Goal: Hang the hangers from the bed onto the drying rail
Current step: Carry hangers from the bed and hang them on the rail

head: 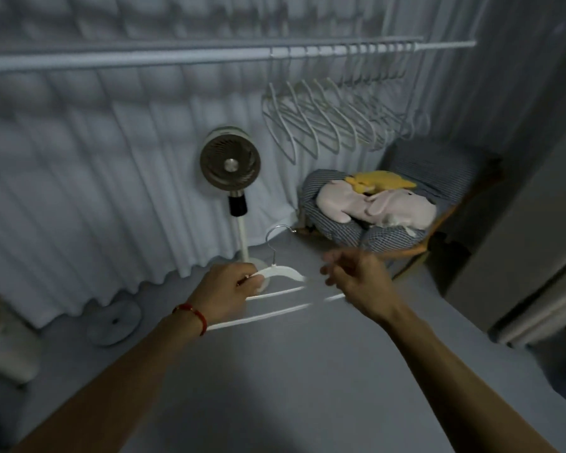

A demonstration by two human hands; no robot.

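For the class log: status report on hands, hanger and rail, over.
Left hand grips white hanger; right hand blurred, apparently empty. Rail overhead, row of hangers at right. Nothing blocking.

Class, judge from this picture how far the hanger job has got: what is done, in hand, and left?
Done: a row of hangers already hangs on the rail. In hand: the left hand holds white hangers; the right hand reaches in, blurred. Left: hooking these on.
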